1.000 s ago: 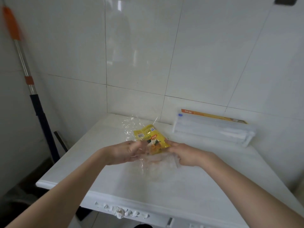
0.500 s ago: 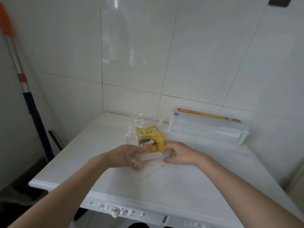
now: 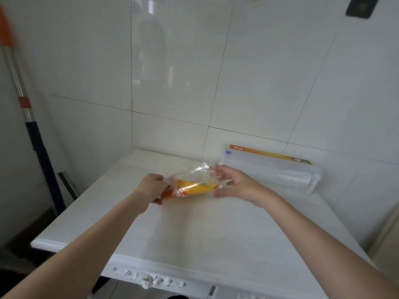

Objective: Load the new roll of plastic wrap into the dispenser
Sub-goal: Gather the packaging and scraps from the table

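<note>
A new roll of plastic wrap (image 3: 195, 188), with a yellow and orange label inside a crinkled clear bag, lies sideways just above the white table (image 3: 194, 234). My left hand (image 3: 151, 188) grips its left, orange end. My right hand (image 3: 232, 184) is at its right end with fingers spread, touching the loose clear bag. The translucent dispenser (image 3: 269, 169), a long box with an orange strip along its back edge, lies against the wall at the back right. A roll shape shows faintly inside it.
White tiled walls (image 3: 172, 72) close the table's back and left sides. A mop handle (image 3: 23, 100) with orange, silver and dark blue sections leans at the far left. The table's front edge (image 3: 151, 275) has chipped carved trim.
The roll has turned from upright label-facing to lying sideways. My left hand moved to its orange end, my right hand opened and slid to the right end. The camera tilted up slightly.
</note>
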